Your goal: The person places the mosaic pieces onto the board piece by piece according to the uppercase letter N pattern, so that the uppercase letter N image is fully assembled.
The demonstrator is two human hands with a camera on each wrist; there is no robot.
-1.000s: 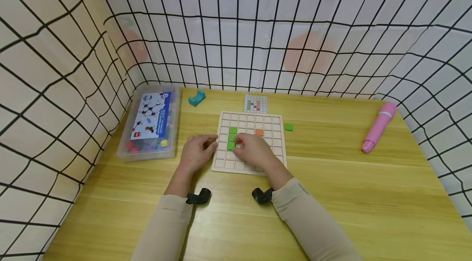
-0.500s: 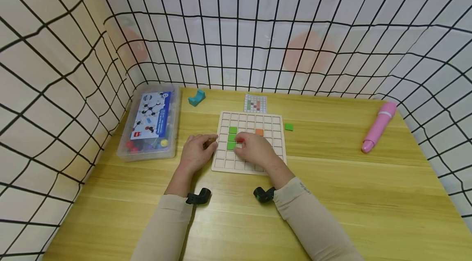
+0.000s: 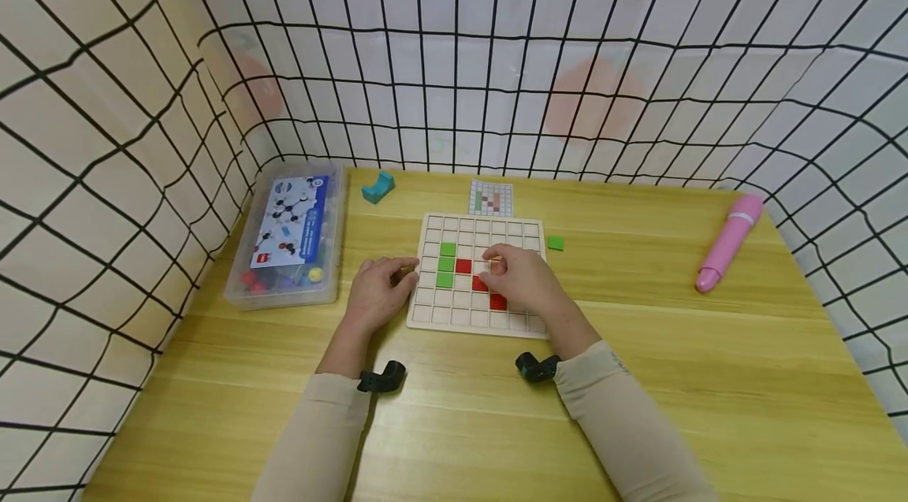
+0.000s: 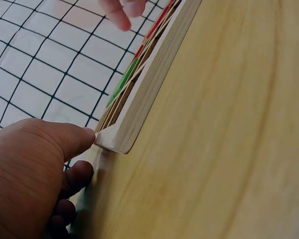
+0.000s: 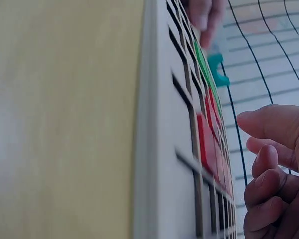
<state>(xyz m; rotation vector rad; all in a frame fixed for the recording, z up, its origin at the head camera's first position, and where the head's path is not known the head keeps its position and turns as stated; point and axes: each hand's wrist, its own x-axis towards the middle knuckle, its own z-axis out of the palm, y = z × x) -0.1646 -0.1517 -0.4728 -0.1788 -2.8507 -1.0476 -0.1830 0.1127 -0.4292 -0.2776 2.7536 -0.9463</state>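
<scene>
A pale wooden grid board [image 3: 434,315] lies mid-table. Three green tiles [image 3: 444,280] form a column on its left side, and three red tiles [image 3: 463,266] step diagonally down to the right. My left hand [image 3: 378,293] stays at the board's left edge; in the left wrist view the thumb [image 4: 82,140] touches the corner, other fingers loosely bent. Over the board's right half hovers my right hand [image 3: 528,279], thumb and index finger apart. Nothing shows between its fingers [image 5: 269,184] in the right wrist view. It largely covers an orange patch on the board.
A small printed grid card [image 3: 491,198] lies behind the board. One green tile [image 3: 556,243] is to the board's right. Further off are a clear plastic case [image 3: 284,299], a teal curved block [image 3: 378,187] and a pink pen-like object [image 3: 731,242]. Black netting [image 3: 454,35] surrounds the table.
My right hand has moved right from beside the green column, uncovering the red tiles and covering the orange one. My left hand has not moved.
</scene>
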